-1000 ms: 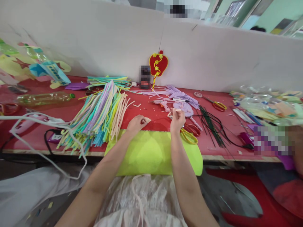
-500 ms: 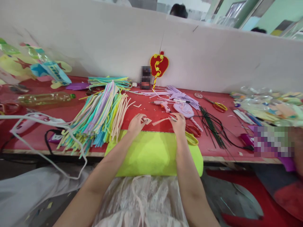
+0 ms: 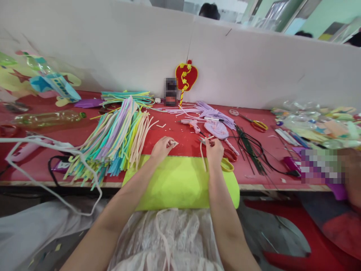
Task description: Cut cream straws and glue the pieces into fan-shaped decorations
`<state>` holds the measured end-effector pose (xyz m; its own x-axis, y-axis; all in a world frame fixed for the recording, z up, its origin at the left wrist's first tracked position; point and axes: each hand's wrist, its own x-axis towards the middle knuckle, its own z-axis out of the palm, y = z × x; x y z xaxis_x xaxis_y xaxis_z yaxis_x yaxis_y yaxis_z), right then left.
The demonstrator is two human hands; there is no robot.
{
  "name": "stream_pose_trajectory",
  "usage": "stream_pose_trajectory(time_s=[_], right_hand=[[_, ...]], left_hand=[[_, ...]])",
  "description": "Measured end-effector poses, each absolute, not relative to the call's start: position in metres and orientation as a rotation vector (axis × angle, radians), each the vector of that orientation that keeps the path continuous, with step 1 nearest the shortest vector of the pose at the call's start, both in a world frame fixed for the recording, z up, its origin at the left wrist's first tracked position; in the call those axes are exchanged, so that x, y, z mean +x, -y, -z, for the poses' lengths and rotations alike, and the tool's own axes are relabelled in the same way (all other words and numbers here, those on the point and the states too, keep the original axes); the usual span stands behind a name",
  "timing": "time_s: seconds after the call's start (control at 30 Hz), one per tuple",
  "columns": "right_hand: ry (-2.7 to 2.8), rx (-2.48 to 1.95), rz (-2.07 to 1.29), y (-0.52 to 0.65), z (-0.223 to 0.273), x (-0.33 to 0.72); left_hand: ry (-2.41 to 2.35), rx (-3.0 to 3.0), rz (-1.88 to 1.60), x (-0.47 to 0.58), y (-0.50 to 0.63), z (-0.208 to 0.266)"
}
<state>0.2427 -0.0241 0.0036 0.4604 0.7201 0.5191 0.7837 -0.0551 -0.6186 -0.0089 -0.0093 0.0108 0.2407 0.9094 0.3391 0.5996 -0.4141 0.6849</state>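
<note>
My left hand (image 3: 163, 148) is closed in a pinch on a small cream piece (image 3: 176, 143), apparently pipe cleaner, over the red tabletop. My right hand (image 3: 215, 151) has its fingers pressed together on a cream pipe cleaner (image 3: 202, 153), which bends and hangs down over the edge of the lime-green sheet (image 3: 175, 184). A small greyish tip shows by the right fingertips; I cannot make out what it is. Beside that wrist lie scissors with red handles (image 3: 231, 155) and a yellow loop (image 3: 227, 165).
Bundled pastel pipe cleaners (image 3: 113, 139) lie on the left. A pink glue gun (image 3: 194, 125), a lilac fan shape (image 3: 216, 130) and dark green stems (image 3: 249, 152) are beyond my right hand. A red fan (image 3: 190, 77) leans on the white partition (image 3: 126, 49). Another person's hand (image 3: 348, 165) is far right.
The cream pipe cleaner in my right hand pointed left toward my left hand; now it hangs downward. My left hand keeps its pinch on the small piece. The view has shifted slightly.
</note>
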Motion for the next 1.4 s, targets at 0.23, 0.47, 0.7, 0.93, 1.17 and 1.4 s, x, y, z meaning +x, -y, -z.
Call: stream_pose_trajectory(time_s=[0.23, 0.47, 0.7, 0.93, 1.17, 1.4], right_hand=[[1.560, -1.973, 0.090, 0.041, 0.002, 0.218], [1.716, -1.812, -0.246, 0.020, -0.010, 0.199], [1.762, -1.245, -0.346, 0.008, -0.016, 0.159], [1.904, -1.084, -0.442, 0.013, -0.009, 0.162], [1.800, -1.111, -0.474, 0.017, -0.011, 0.161], [1.857, -1.149, -0.231, 0.018, -0.012, 0.161]], left_hand=[[-1.367, 2.092, -1.021, -0.010, 0.011, -0.011], [-1.362, 2.066, -1.042, -0.008, 0.011, -0.011], [-1.308, 1.759, -1.165, -0.010, 0.003, -0.008], [-1.088, 1.395, -1.259, -0.015, -0.004, -0.008], [-0.982, 1.126, -1.340, -0.013, -0.005, -0.004], [-0.918, 1.052, -1.297, -0.012, -0.002, -0.007]])
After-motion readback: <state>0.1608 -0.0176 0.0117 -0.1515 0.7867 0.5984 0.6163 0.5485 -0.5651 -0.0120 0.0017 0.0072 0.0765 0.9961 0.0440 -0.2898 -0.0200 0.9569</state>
